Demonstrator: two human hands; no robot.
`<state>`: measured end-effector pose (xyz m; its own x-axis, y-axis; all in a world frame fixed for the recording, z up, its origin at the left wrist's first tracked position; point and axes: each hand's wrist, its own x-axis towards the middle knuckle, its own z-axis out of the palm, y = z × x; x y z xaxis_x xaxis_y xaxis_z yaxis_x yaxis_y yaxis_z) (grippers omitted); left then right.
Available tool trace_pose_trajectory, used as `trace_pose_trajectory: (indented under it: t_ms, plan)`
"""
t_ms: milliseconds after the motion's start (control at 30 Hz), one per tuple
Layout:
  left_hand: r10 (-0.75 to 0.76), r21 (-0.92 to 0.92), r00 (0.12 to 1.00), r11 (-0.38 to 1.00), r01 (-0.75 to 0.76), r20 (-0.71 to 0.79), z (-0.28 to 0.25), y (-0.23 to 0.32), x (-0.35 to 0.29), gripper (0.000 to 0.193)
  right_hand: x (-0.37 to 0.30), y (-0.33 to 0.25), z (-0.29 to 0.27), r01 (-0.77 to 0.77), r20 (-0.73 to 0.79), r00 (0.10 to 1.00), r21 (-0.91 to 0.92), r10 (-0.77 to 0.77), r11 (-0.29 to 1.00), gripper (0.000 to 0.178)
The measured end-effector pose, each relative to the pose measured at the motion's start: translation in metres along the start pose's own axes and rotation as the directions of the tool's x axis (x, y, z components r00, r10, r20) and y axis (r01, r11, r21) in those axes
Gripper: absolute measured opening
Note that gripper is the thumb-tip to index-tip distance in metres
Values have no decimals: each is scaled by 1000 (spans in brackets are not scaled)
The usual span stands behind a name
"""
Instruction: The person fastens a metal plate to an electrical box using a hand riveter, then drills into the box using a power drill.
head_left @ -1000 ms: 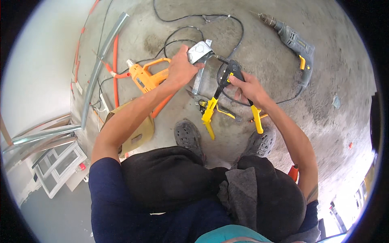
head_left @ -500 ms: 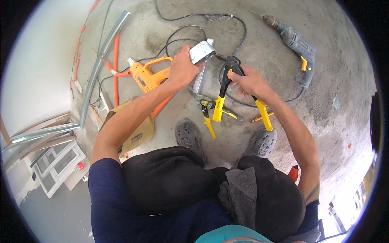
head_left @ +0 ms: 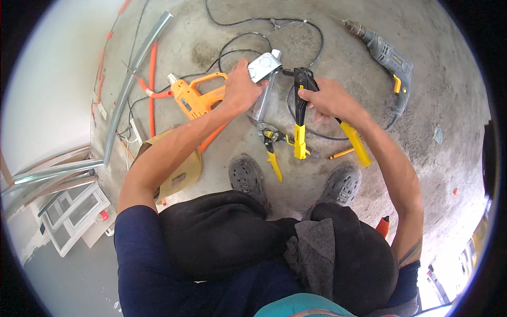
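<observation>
My left hand (head_left: 242,89) grips a shiny metal box (head_left: 265,66) with round knock-out outlines on its face. A narrow metal profile (head_left: 263,100) extends from the box toward my feet. In my right hand (head_left: 330,99) is a black two-handled hand tool (head_left: 301,100) with yellow grips, its handles spread apart. The tool's short nose points left, close beside the box; whether it touches is unclear. My right thumb lies over the tool's upper body, and some fingers are hidden behind it. Tin snips (head_left: 270,138) with yellow handles lie below the profile.
An orange heat gun (head_left: 193,100) lies left of my left hand. A corded drill (head_left: 388,61) rests at the far right, its black cable (head_left: 321,39) looping behind. A pencil (head_left: 341,153) lies by my right shoe. Long metal track (head_left: 124,95) and orange conduit (head_left: 152,95) run along the left.
The two-handled tool has shifted slightly right and turned, with its yellow grips swinging right. My right hand moved right with it. My left hand and the metal box have barely moved.
</observation>
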<state>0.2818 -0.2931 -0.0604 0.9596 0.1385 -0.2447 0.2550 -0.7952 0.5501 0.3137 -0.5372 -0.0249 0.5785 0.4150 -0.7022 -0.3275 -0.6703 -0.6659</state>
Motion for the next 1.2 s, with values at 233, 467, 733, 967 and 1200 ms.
trace_pose_trajectory:
  t_ms: [233, 467, 733, 967, 1200]
  plan:
    - [3, -13, 1000, 1000, -3, -24, 1, 0, 0, 52, 6, -26, -12, 57, 57, 997, -275, -43, 960, 34]
    - [-27, -114, 999, 993, 23, -35, -4, -2, 2, 48, 8, -57, -17, 138, 62, 990, -525, -124, 840, 27]
    - [-97, -128, 995, 987, 97, 8, 3, -9, 4, 56, 17, -64, -28, 151, 93, 988, -787, -126, 598, 20]
    - [-134, -169, 991, 976, 135, 16, 13, -8, -1, 62, 11, -58, -30, 188, 129, 982, -778, -140, 600, 19]
    - [-71, -2, 997, 997, 71, -44, 7, 2, -8, 71, 12, -56, -25, 192, 103, 979, -744, -174, 641, 19]
